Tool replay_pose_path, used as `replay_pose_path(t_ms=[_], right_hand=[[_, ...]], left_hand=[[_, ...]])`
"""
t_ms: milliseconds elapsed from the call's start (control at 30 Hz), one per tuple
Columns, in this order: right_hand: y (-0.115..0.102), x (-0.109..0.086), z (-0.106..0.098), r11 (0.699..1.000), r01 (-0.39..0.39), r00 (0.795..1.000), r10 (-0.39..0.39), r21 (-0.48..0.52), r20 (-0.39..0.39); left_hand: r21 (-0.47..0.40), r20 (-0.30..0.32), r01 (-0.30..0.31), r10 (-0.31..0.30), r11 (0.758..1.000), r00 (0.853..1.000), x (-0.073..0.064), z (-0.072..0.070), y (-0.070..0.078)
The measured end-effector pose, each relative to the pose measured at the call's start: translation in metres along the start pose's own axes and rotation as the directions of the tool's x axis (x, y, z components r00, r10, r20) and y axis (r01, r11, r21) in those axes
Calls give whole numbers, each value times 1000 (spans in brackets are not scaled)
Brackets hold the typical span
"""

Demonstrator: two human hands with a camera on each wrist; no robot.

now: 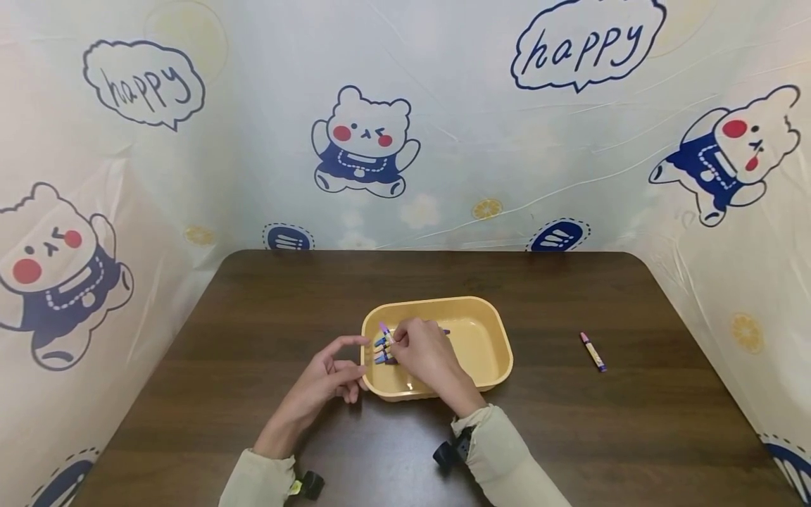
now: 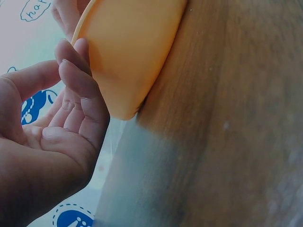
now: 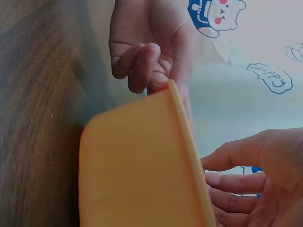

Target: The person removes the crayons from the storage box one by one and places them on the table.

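Observation:
A yellow plastic tray (image 1: 488, 345) sits on the table, with several crayons (image 1: 380, 351) side by side at its left end. My right hand (image 1: 426, 352) reaches over the front rim into the tray. Its thumb and fingertips pinch a crayon with a purple tip (image 1: 384, 328), close above the others; the hand covers part of them. In the right wrist view the tray wall hides the fingertips of my right hand (image 3: 270, 175). At the tray's left rim my left hand (image 1: 326, 377) rests its index finger and thumb tips, the other fingers loosely bent.
On the brown table (image 1: 253, 303), to the right of the tray, lies one crayon (image 1: 593, 352) with a pink tip and a yellow wrapper. A patterned cloth (image 1: 443, 162) hangs behind the table and at both sides.

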State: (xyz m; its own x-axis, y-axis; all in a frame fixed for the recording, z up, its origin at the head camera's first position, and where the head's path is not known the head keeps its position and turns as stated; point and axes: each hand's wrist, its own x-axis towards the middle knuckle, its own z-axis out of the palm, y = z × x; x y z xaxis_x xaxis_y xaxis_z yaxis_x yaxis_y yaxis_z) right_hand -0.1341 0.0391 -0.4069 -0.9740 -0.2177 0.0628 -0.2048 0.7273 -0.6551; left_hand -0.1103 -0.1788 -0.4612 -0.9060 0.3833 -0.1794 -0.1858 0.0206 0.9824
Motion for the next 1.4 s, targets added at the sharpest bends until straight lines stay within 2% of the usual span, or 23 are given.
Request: replay_pose_path(t_ms=[267, 667, 1000, 1400], right_hand=[[16, -5, -25, 1000, -4, 997, 7, 30, -82], [43, -17, -59, 998, -52, 977, 46, -26, -208], [74, -28, -102, 985, -167, 958, 171, 37, -229], [102, -45, -140, 982, -190, 936, 179, -8, -303]], left_hand=[[9, -18, 28, -28, 1000, 999, 1, -1, 1], [-4, -12, 30, -30, 1000, 999, 2, 0, -2], [-24, 2, 5, -5, 1000, 1000, 3, 0, -5], [-51, 15, 9, -8, 999, 1000, 4, -2, -5]])
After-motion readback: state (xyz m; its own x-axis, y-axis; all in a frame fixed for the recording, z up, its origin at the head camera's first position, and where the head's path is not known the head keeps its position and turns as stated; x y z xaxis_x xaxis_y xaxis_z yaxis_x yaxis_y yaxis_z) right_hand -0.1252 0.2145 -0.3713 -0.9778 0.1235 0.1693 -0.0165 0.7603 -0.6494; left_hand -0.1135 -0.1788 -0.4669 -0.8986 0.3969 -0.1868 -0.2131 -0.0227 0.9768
